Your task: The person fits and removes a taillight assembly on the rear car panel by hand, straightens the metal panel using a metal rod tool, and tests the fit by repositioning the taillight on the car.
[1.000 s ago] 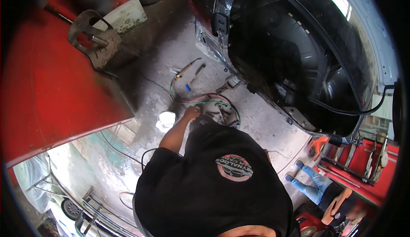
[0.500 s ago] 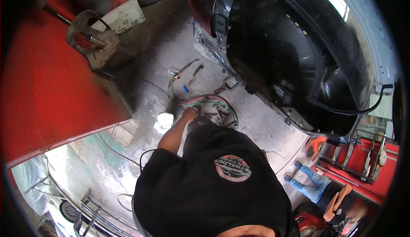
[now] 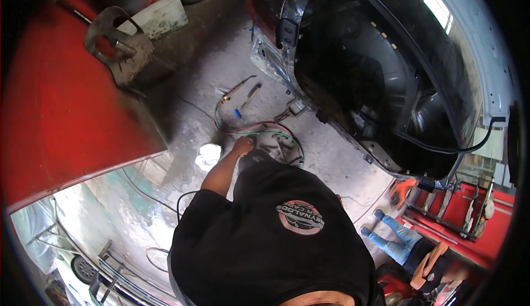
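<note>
My left hand (image 3: 244, 144) is down by the dark trouser leg, its fingers looking curled; anything inside them is hidden. My right hand is out of sight beyond the black shirt (image 3: 248, 223). Just past my left hand, a red and green hose (image 3: 254, 128) curves over the floor, with several dark metal tools (image 3: 280, 147) lying inside its loop. The hose leads to a brass torch (image 3: 236, 88). Beside the torch lies a brush-like tool (image 3: 253, 93) near a small blue piece (image 3: 238, 113). A white crumpled item (image 3: 208, 156) rests left of my forearm.
A dark car body with an open rear (image 3: 353, 80) fills the upper right. At left is a red panel (image 3: 61, 118), with a worn metal bracket (image 3: 132, 66) near it. Another person (image 3: 408, 248) is at lower right, beside a red tool rack (image 3: 469, 206).
The view has shifted slightly, so the floor items appear a little further left. My left hand keeps its place by the trouser leg.
</note>
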The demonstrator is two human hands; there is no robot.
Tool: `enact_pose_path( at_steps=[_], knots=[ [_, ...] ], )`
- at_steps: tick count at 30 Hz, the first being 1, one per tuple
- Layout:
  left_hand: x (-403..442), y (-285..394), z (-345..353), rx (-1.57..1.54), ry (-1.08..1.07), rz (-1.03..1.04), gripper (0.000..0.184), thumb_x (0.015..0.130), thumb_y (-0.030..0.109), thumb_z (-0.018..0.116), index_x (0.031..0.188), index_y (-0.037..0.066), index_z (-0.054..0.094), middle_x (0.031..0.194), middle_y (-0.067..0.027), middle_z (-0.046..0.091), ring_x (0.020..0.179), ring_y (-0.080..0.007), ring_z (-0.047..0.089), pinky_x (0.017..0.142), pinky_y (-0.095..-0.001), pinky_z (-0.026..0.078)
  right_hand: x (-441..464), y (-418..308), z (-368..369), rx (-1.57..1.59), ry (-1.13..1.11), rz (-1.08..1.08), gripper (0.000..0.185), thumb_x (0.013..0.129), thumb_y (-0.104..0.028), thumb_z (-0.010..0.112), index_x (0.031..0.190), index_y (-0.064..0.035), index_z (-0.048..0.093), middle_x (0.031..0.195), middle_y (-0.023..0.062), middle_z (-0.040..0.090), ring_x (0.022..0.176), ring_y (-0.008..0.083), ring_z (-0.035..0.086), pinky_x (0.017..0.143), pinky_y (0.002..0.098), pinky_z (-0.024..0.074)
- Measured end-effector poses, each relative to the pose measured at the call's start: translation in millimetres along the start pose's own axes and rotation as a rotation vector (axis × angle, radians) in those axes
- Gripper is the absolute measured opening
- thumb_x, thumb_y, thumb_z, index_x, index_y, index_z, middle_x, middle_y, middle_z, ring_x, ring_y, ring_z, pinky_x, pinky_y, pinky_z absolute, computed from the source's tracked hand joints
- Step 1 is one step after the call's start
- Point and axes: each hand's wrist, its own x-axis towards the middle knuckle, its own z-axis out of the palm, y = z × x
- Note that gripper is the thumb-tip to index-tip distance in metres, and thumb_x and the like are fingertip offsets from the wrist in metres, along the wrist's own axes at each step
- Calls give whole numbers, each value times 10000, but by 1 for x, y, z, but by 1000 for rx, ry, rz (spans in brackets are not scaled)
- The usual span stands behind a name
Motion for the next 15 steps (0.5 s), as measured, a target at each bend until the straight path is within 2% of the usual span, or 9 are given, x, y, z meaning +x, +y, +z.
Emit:
enact_pose_path(
  at_steps=[11,14,15],
  knots=[
    [9,-11,-1,60,24,70,152,717,149,593,794,75,702,614,-146,640,487,-279,631,495,-370,539,4,-1,13,-19,-8,3,628,884,-516,497,1180,34,559,1091,176,615,951,258,602,849,384,494],
    [32,-35,2,45,-82,-17,126,703,166,634,786,102,704,702,-115,668,608,-253,664,572,-356,545,6,3,15,-7,-9,1,620,886,-507,499,1180,35,560,1087,175,616,947,257,603,847,381,495],
    [31,-38,0,188,-59,94,127,694,174,652,791,111,706,743,-98,675,661,-235,667,598,-348,541,8,5,16,-1,-11,3,617,886,-504,499,1180,35,560,1086,175,617,946,256,603,847,380,495]
  ],
)
